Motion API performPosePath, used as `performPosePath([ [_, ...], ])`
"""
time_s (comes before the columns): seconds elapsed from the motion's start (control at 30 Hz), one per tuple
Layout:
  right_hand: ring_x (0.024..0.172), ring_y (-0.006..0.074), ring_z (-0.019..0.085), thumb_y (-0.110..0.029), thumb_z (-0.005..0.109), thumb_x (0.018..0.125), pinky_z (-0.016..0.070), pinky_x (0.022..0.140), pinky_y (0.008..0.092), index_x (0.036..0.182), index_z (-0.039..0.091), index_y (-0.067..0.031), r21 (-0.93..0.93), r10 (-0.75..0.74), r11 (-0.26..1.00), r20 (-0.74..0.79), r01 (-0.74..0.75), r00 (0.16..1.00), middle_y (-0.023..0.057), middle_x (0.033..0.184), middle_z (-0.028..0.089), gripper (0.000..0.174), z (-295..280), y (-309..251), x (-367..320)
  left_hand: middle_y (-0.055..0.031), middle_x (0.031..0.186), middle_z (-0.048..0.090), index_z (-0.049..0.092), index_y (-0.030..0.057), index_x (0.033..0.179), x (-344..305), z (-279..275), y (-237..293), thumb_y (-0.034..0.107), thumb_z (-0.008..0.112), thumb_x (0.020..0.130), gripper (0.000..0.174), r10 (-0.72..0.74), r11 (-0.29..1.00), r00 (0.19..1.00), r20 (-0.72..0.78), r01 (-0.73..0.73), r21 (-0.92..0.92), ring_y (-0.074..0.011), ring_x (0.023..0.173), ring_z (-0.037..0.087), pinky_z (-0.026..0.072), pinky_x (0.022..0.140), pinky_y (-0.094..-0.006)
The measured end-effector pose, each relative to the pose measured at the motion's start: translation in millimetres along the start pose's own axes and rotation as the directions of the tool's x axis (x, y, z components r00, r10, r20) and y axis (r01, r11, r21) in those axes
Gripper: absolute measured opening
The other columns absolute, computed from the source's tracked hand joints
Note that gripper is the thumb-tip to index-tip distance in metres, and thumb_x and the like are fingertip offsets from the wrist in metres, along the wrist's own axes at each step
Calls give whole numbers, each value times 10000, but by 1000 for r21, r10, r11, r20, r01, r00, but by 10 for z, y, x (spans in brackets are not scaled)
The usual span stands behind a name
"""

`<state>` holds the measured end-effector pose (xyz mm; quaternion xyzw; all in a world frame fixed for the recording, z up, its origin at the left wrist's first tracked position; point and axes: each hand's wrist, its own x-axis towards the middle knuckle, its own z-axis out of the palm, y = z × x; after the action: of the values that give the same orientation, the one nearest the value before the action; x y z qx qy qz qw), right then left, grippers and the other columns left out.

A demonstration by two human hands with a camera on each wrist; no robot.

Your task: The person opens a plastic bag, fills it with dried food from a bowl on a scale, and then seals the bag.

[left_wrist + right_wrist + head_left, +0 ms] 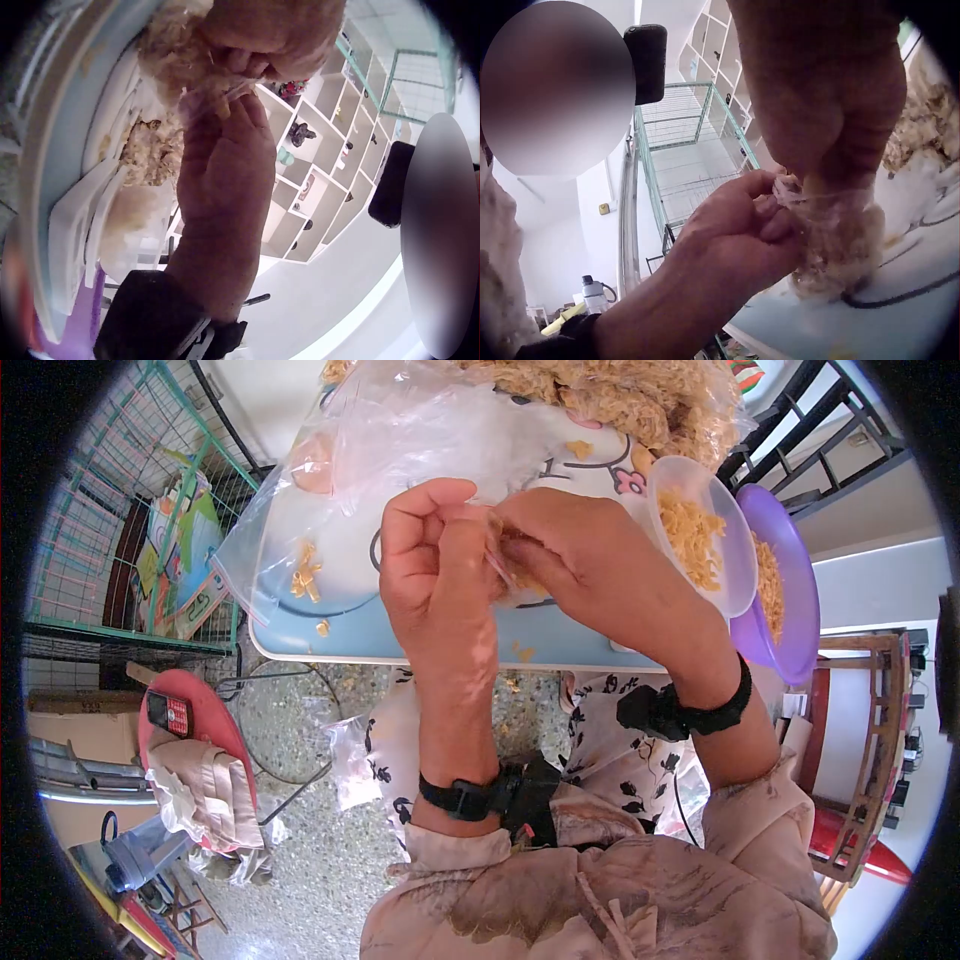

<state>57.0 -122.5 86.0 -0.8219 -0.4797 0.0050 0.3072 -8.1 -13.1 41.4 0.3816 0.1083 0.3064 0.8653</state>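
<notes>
A small clear bag (836, 262) of brownish shreds hangs between the two hands, its gathered neck pinched by the left hand (731, 240) in the right wrist view. Curled fingers of the right hand (832, 97) grip the same bag from above, partly hiding its neck. In the head view the left hand (435, 560) and right hand (600, 555) meet above the table, covering most of the bag. The left wrist view shows the bag (169, 56) beside the left hand (277, 34), with the right hand (225, 165) at its neck.
Clear plastic bags (400, 450) lie on the table (350, 645), with a large heap of shreds (650, 410) behind. A clear bowl (735, 560) and purple basin (800, 600) stand right. Loose shreds (306, 572) lie left. A wire cage (150, 630) and red stool (195, 695) stand farther left.
</notes>
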Motion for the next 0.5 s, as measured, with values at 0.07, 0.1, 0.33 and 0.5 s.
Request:
performPosePath([
  [0.07, 790, 416, 596, -140, 482, 884, 465, 692, 479, 892, 541, -22, -76, -2, 997, 145, 13, 989, 198, 787, 607, 132, -47, 11, 24, -1, 783, 559, 555, 21, 1032, -8, 14, -5, 65, 567, 891, 148, 1, 1000, 1000, 6, -2, 28, -34, 620, 454, 337, 515, -158],
  [0.1, 790, 416, 596, -140, 482, 884, 465, 692, 479, 892, 541, -22, -76, -2, 997, 145, 13, 989, 198, 787, 607, 132, -56, 13, 35, 1, 774, 551, 553, 18, 1032, -13, 17, -3, 65, 562, 893, 147, -6, 999, 1000, 16, 6, 34, -32, 614, 441, 326, 510, -160],
  [0.33, 769, 427, 602, -153, 511, 850, 460, 667, 494, 843, 538, -12, 6, 164, 986, 42, -164, 986, 216, 788, 621, 144, -115, -105, 68, 20, 744, 504, 548, 16, 1032, -5, 21, -3, 76, 566, 894, 152, 1, 1000, 1000, -7, -1, 12, -26, 592, 402, 288, 492, -172],
  [0.5, 774, 416, 610, -166, 534, 837, 461, 664, 489, 884, 531, -16, -45, 61, 997, 154, -55, 986, 207, 792, 623, 156, -126, 24, 83, 28, 729, 484, 547, 22, 1034, -23, 96, 25, 77, 569, 888, 158, -13, 1000, 1000, 3, 13, 25, -26, 580, 389, 288, 490, -174],
])
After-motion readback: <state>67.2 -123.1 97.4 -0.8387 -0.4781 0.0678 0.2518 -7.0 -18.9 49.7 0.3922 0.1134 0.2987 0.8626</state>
